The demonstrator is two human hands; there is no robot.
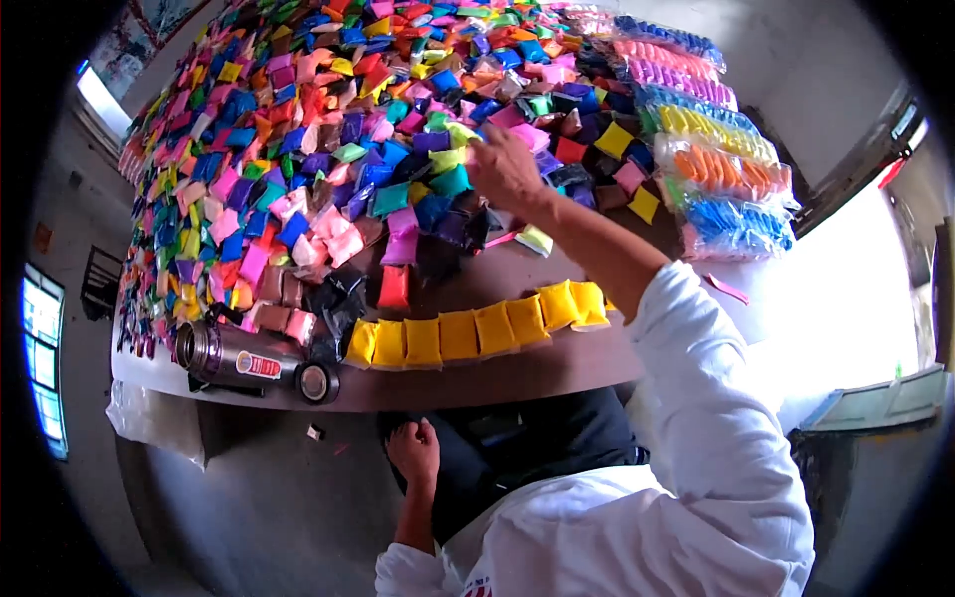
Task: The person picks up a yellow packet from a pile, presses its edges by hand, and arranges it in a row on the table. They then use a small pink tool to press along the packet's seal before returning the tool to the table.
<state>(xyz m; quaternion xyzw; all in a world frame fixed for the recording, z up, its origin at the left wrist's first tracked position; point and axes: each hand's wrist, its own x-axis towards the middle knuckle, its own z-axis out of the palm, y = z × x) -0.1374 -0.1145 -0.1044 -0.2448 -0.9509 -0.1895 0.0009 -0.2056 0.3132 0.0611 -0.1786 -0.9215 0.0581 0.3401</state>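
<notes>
Reaching into the packet heap [298, 169], head view.
The right hand [502, 169] is set on a pale yellow packet [460, 132]; a pinch cannot be told. The left hand [416, 453] is curled closed, empty. One yellow row [477, 333] is laid out; most of the heap seems left.

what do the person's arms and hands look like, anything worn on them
Both the right hand and the left hand are bare, with no gloves. Each arm has a loose white long sleeve pushed up off the forearm: the right sleeve and the left sleeve. No watch or band shows.
</notes>
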